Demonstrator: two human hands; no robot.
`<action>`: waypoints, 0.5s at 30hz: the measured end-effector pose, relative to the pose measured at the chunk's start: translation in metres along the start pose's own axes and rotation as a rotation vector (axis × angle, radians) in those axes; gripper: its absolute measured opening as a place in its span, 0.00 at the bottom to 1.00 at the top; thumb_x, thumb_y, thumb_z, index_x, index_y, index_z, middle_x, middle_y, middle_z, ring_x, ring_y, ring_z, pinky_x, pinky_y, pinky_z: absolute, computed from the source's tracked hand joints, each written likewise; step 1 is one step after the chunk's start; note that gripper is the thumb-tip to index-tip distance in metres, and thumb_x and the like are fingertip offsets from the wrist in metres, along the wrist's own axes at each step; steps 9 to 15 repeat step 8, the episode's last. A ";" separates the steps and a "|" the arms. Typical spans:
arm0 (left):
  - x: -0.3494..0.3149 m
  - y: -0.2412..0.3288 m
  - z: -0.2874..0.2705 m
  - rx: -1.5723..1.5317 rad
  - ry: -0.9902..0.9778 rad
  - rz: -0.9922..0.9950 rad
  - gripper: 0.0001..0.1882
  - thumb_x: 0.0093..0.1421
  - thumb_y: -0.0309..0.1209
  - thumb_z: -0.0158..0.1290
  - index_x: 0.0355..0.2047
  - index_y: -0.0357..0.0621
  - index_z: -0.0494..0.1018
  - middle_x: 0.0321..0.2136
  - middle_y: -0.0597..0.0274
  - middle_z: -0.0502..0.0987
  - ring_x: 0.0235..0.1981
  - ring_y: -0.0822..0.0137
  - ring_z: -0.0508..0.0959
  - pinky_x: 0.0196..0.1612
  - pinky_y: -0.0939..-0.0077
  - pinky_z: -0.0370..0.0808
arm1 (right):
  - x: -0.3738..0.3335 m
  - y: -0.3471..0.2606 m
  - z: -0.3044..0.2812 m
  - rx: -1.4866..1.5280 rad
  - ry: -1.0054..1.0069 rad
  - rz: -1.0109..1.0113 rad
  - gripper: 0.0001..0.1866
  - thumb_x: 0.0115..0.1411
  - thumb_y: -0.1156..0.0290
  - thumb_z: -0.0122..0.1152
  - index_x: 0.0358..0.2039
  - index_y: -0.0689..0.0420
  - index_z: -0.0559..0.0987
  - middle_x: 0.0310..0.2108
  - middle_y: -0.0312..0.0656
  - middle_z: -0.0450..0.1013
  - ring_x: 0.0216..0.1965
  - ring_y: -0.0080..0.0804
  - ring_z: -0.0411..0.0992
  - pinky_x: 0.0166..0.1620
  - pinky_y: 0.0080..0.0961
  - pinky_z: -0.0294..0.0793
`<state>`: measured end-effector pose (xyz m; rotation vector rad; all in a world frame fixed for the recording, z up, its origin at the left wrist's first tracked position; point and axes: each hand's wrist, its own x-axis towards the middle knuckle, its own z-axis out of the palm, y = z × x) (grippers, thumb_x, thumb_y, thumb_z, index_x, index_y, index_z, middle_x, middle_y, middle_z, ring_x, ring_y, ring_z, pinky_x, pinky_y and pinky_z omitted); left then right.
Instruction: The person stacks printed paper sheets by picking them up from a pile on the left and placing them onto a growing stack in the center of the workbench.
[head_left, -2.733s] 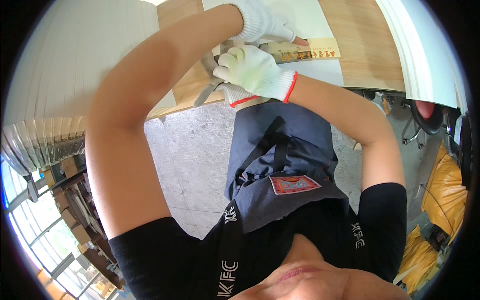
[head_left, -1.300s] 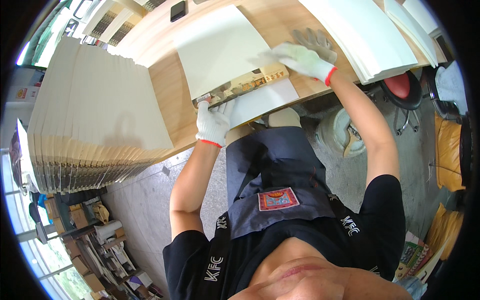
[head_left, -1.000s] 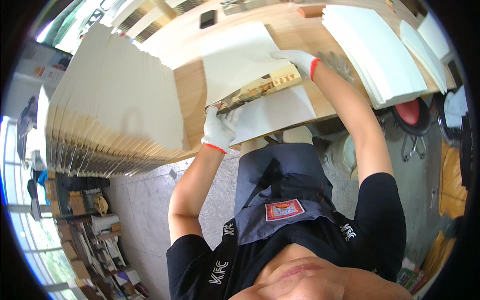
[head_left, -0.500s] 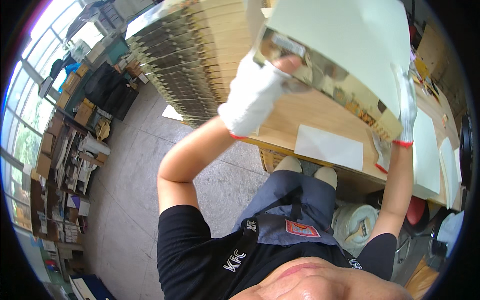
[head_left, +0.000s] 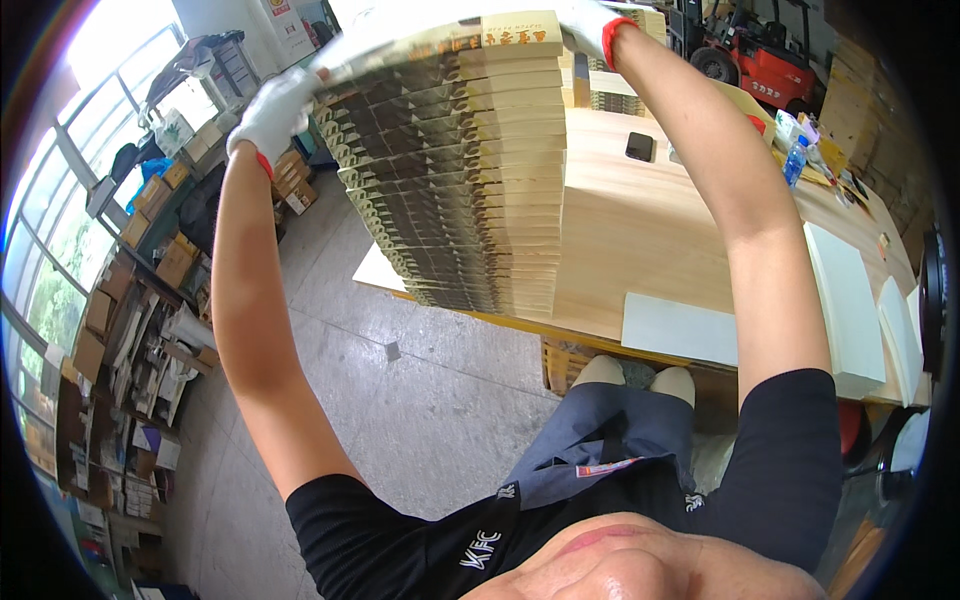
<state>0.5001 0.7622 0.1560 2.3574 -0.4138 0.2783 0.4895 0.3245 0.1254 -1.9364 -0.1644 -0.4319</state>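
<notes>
A tall stack of flat printed boxes (head_left: 450, 200) stands at the table's left side, dark pictured on the left and pale yellow on the right. The uppermost flat printed box (head_left: 520, 36) lies on the stack, a little askew, its glaring top partly cut off by the upper edge. My left hand (head_left: 275, 112), in a white glove with a red cuff, grips that box's left end. My right hand (head_left: 590, 22), gloved alike, is closed against its right end; the fingers are mostly hidden.
The wooden table (head_left: 640, 240) bears a white sheet (head_left: 680, 328), a white block-like stack (head_left: 845, 310), a black phone (head_left: 641, 147) and a water bottle (head_left: 796, 162). Behind it stands a red forklift (head_left: 755, 55). Cluttered shelves (head_left: 110, 390) line the left wall.
Both hands have carried the flat printed box left and away from me, from above the table's middle onto the stack. Its white face no longer tilts toward me.
</notes>
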 end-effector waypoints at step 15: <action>-0.012 -0.012 0.003 0.462 0.086 0.244 0.28 0.63 0.50 0.44 0.52 0.43 0.73 0.50 0.43 0.76 0.46 0.52 0.79 0.53 0.62 0.73 | -0.012 0.034 0.021 -0.018 0.135 -0.034 0.19 0.62 0.49 0.60 0.39 0.52 0.81 0.29 0.32 0.73 0.29 0.17 0.69 0.33 0.16 0.73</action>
